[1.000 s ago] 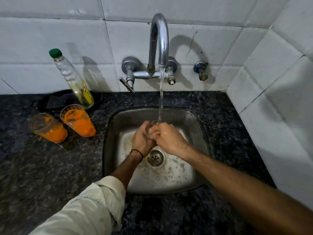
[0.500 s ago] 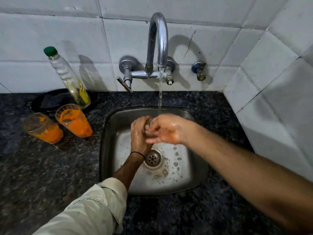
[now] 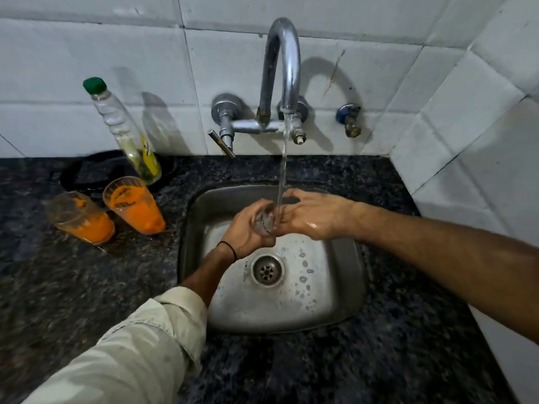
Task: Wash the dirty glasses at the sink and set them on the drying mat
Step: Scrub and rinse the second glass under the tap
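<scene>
Near edge: pale rolled sleeve (image 3: 131, 345) on the left arm, above a dark speckled stone worktop (image 3: 408, 360).

Centre: square steel sink (image 3: 344, 301) set into the worktop, with a round drain (image 3: 267, 269) and water beads on its floor.

Above the drain: left hand (image 3: 245, 228), a black band on its wrist, fingers curled round a clear glass (image 3: 264, 221) held over the basin under the running water (image 3: 283, 158).

Just right of it: right hand (image 3: 315, 217), wet, fingers (image 3: 284, 218) mostly straight and released, tips at the glass mouth; whether they reach inside is unclear.

Left of the sink, on the worktop: two dirty glasses side by side, the left glass (image 3: 80, 220) and the right glass (image 3: 134, 205), both smeared with orange residue.

Behind them: a clear bottle with a green cap (image 3: 128, 135), leaning, its foot on a black tray (image 3: 87, 173).

Far wall: white tiles (image 3: 73, 53), a chrome gooseneck tap (image 3: 283, 62), and to its right a small blue-handled valve (image 3: 348, 118).
</scene>
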